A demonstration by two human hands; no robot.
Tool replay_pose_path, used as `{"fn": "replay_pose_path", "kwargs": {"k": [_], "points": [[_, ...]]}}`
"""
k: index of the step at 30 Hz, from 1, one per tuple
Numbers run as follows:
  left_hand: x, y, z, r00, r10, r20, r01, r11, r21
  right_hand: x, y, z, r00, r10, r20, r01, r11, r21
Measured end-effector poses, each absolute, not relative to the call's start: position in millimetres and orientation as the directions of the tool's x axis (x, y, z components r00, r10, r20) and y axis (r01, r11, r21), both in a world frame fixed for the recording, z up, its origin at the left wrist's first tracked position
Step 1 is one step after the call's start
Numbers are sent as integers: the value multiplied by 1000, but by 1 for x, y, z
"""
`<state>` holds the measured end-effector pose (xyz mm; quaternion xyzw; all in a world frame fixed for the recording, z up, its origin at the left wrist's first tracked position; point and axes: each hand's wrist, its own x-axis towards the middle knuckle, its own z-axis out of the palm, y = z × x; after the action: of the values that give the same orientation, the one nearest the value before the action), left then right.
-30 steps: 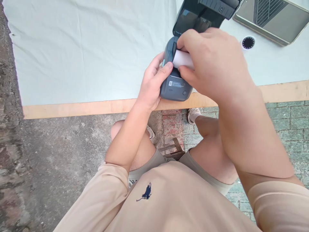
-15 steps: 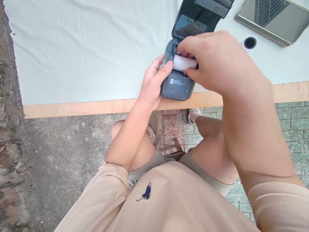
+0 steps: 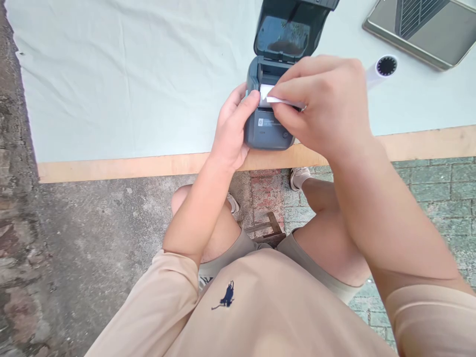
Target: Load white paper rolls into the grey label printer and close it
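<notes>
A dark grey label printer stands near the table's front edge, its hinged lid tipped up and back. My left hand is wrapped round the printer's left side, thumb on the rim of the open bay. Inside the bay lies a white paper roll, partly hidden by my fingers. My right hand is over the bay's right side, thumb and fingers pinching the loose end of the paper, which stands up as a thin white edge. A small lit screen shows on the printer's front beside a power button.
A white roll with a dark core lies to the right of my right hand. Beyond it rests a tablet-like device with a reflective screen. White cloth covers the table up to a bare wooden edge. Below, a wooden stool shows between my knees.
My right hand has drawn back from the roll and now pinches the paper's loose end. The printer and its lid have shifted slightly left, and more of the white roll on the table shows.
</notes>
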<state>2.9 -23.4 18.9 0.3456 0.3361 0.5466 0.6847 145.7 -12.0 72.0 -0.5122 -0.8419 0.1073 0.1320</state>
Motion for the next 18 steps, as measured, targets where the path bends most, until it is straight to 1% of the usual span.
{"fn": "replay_pose_path", "kwargs": {"k": [5,7,9,13,14,15,16,17,18], "points": [[1,-24,19,219,970,-103,-534,208,819,147,-25,58,-431,870,238,806,490,-331],[0,-24,17,248,964,-99,-537,222,814,148,-27,53,-425,864,270,806,497,-323],[-1,-24,15,270,958,-95,-537,232,811,150,-29,50,-430,839,333,789,529,-313],[-2,-23,12,302,950,-79,-534,238,811,155,-32,48,-452,734,507,649,661,-378],[-2,-23,12,303,950,-70,-530,229,816,156,-33,50,-419,726,545,625,666,-407],[-2,-23,13,304,951,-61,-523,220,824,156,-33,53,-352,735,580,623,646,-441],[-2,-23,14,307,950,-51,-513,210,832,157,-33,56,-242,757,607,640,595,-487],[-2,-24,15,312,949,-40,-501,200,842,157,-33,59,-143,794,591,650,526,-549],[-2,-24,16,323,946,-28,-487,192,852,157,-32,62,-83,841,535,643,455,-616]]}}
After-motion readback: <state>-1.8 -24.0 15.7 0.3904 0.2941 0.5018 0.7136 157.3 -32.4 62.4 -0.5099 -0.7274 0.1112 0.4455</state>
